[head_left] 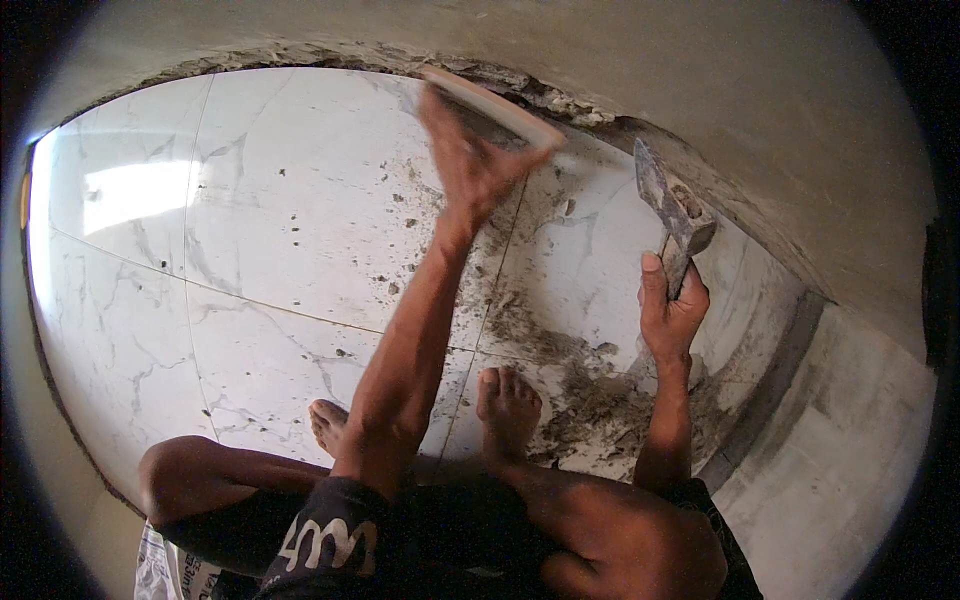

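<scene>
My left hand (478, 170), slightly blurred, reaches forward to the base of the wall. Its thumb and fingers span a narrow strip of tile (500, 105) with a pinkish-tan edge, gripping it near both ends. The strip lies along the rough gap at the wall's foot; whether it touches the wall I cannot tell. On the right, my right hand (672, 310) is closed round the short handle of a hammer (678, 205). The hammer's worn grey head has one tapered end and one blunt end, and it is held up above the floor tiles.
White marble-patterned floor tiles (290, 200) stretch between plastered walls (800, 120). Loose mortar rubble (590, 395) lies by my right foot (508, 410), with crumbs scattered leftward. A ragged gap (560, 100) runs along the wall's foot. A printed plastic bag (160, 565) sits at lower left.
</scene>
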The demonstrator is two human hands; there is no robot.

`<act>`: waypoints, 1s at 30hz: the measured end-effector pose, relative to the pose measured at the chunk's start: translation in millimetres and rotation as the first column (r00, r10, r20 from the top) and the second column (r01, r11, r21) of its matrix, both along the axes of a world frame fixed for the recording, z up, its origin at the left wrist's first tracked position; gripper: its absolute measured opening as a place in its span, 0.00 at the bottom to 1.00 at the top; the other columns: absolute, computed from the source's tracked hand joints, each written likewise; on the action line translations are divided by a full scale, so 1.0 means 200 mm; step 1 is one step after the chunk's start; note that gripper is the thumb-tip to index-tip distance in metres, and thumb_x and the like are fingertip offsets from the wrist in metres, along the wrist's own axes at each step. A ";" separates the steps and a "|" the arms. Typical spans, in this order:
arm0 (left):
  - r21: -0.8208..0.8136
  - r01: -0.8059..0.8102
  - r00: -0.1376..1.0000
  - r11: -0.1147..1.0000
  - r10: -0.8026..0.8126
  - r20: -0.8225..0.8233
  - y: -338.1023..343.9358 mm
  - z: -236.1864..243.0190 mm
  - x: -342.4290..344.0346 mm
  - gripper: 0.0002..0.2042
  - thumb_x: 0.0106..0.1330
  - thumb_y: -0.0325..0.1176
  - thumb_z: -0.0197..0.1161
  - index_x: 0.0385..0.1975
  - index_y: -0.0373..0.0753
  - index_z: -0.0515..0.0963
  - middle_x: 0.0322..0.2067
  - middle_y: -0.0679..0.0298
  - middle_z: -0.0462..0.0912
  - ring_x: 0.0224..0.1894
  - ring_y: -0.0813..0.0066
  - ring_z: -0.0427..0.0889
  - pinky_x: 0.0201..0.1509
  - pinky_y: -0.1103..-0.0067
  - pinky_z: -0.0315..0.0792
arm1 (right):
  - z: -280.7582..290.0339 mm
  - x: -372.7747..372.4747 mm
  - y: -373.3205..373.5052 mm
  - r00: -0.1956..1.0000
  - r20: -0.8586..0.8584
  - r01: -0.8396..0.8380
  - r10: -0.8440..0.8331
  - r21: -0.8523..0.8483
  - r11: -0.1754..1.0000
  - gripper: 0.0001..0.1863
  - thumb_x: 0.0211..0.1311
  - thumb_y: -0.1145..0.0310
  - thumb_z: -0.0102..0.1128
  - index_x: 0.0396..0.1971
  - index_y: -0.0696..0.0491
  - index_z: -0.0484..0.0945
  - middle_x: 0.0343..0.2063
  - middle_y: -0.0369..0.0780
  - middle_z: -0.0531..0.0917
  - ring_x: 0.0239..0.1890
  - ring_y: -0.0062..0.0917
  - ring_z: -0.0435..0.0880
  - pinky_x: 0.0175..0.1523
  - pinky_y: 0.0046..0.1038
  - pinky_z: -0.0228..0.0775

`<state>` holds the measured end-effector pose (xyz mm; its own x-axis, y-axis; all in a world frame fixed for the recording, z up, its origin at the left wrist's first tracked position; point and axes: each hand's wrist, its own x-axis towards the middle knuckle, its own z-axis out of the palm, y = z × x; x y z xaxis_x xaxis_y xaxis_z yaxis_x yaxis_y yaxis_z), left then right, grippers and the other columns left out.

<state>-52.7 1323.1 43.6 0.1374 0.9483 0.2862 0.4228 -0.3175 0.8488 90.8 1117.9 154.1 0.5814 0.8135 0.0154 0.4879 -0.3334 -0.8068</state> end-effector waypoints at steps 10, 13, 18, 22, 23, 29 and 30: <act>-0.090 -0.100 0.982 0.991 0.113 0.150 -0.10 -0.01 -0.10 0.65 0.27 0.49 0.83 0.63 0.25 0.46 0.56 0.47 0.57 0.61 0.54 0.59 0.63 0.64 0.62 | 0.00 0.05 -0.07 0.998 0.015 0.056 -0.057 0.021 0.998 0.11 0.64 0.63 0.59 0.28 0.55 0.74 0.14 0.29 0.71 0.17 0.12 0.65 0.22 0.21 0.58; -0.043 -0.290 0.956 0.956 0.292 0.033 0.10 0.02 -0.18 0.65 0.29 0.53 0.82 0.63 0.24 0.45 0.58 0.44 0.54 0.62 0.48 0.56 0.64 0.60 0.59 | -0.03 0.07 -0.10 0.999 0.023 0.026 -0.028 0.070 0.997 0.10 0.67 0.64 0.55 0.27 0.52 0.73 0.11 0.28 0.68 0.12 0.10 0.63 0.16 0.21 0.53; 0.011 -0.211 0.969 0.977 0.211 -0.132 0.25 -0.08 -0.23 0.70 0.29 0.57 0.80 0.65 0.23 0.39 0.61 0.36 0.47 0.65 0.39 0.49 0.66 0.51 0.54 | -0.03 0.08 -0.12 1.000 0.017 0.017 -0.018 0.047 0.999 0.11 0.67 0.62 0.56 0.27 0.52 0.74 0.12 0.28 0.68 0.12 0.11 0.63 0.16 0.21 0.53; -0.024 -0.201 0.976 0.979 0.198 -0.087 0.26 0.00 -0.21 0.65 0.30 0.55 0.81 0.64 0.26 0.45 0.59 0.43 0.55 0.63 0.46 0.54 0.68 0.58 0.54 | 0.01 0.04 -0.08 0.998 0.014 0.061 -0.061 -0.017 0.998 0.12 0.66 0.62 0.57 0.28 0.54 0.74 0.13 0.29 0.69 0.14 0.12 0.64 0.19 0.22 0.56; -0.004 -0.224 0.967 0.975 0.221 -0.128 0.26 -0.02 -0.22 0.66 0.30 0.55 0.82 0.64 0.26 0.44 0.59 0.43 0.55 0.63 0.46 0.54 0.68 0.58 0.54 | 0.02 0.04 -0.09 0.998 -0.011 0.065 -0.065 -0.041 0.997 0.12 0.65 0.62 0.58 0.29 0.56 0.75 0.14 0.30 0.70 0.17 0.13 0.65 0.22 0.22 0.58; 0.027 -0.206 0.977 0.978 0.208 -0.046 0.27 -0.04 -0.21 0.65 0.28 0.55 0.82 0.63 0.27 0.46 0.55 0.45 0.59 0.59 0.48 0.59 0.63 0.61 0.62 | 0.00 0.02 -0.07 0.999 0.019 0.028 -0.027 -0.022 0.999 0.14 0.66 0.59 0.57 0.26 0.54 0.73 0.12 0.29 0.68 0.13 0.11 0.63 0.17 0.20 0.53; 0.033 -0.212 0.977 0.977 0.213 -0.025 0.27 -0.05 -0.20 0.64 0.27 0.56 0.82 0.61 0.26 0.47 0.53 0.45 0.59 0.58 0.49 0.60 0.61 0.62 0.64 | 0.00 0.02 -0.07 0.999 0.017 0.034 -0.033 -0.030 0.999 0.14 0.66 0.59 0.57 0.27 0.54 0.73 0.12 0.29 0.68 0.13 0.11 0.63 0.17 0.20 0.53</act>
<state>-93.2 1377.6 33.1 -0.0576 0.9477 0.3138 0.5067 -0.2430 0.8271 94.3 1104.6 155.1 0.6080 0.7939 0.0007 0.4894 -0.3741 -0.7877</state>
